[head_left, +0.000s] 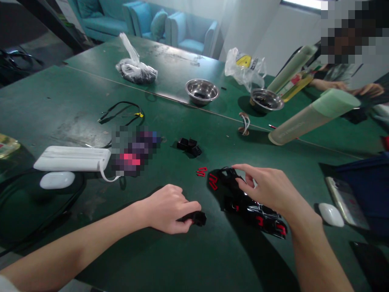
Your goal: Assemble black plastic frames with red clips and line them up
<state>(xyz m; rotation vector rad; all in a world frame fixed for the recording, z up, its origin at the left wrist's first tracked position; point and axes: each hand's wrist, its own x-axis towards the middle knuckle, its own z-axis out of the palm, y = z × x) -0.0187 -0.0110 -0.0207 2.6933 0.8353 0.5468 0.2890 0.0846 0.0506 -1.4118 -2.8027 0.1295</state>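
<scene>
Left hand (172, 209), lower centre, grips a black part (199, 218). Right hand (266, 186), right of centre, has fingers at the black pile (257, 211); can't tell if it's pinching a piece. My read: partly done, some pile pieces seem to carry red inserts (281, 229). Apparently left: loose red clips (201, 172) mid-frame, black pieces (189, 147) above them.

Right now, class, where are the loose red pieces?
In the head view, the red pieces lie right of centre on the green table, left of the black parts by the right hand.
</scene>
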